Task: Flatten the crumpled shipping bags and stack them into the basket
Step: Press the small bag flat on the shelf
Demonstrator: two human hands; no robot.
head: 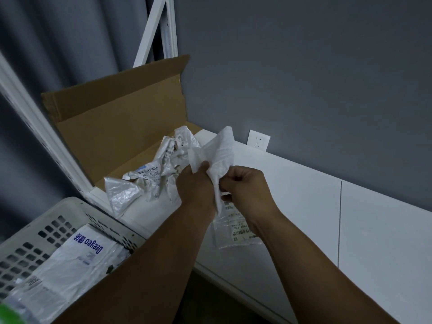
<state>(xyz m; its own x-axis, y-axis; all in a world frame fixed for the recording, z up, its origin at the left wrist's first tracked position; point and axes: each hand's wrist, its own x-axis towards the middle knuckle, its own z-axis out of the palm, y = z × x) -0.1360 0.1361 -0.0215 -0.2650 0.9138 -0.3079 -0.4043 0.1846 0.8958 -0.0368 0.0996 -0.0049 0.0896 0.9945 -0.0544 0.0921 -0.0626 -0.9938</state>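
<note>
Both hands hold one crumpled white shipping bag [221, 155] above the white tabletop [304, 206]. My left hand [196, 185] grips its left side, my right hand [245, 188] pinches its middle. The bag's clear lower end with a printed label [236, 232] hangs down between my wrists. A pile of more crumpled bags [149, 178] lies just left of my hands, spilling out of an open cardboard box [121, 127]. The white perforated basket [30, 249] stands at the lower left and holds flattened bags [77, 260], the top one printed with blue letters.
A white shelf frame [46, 141] rises between the box and the basket. A grey wall with a white power socket [258, 140] runs behind the table. A grey curtain hangs at the left. My left forearm crosses over the basket's right corner.
</note>
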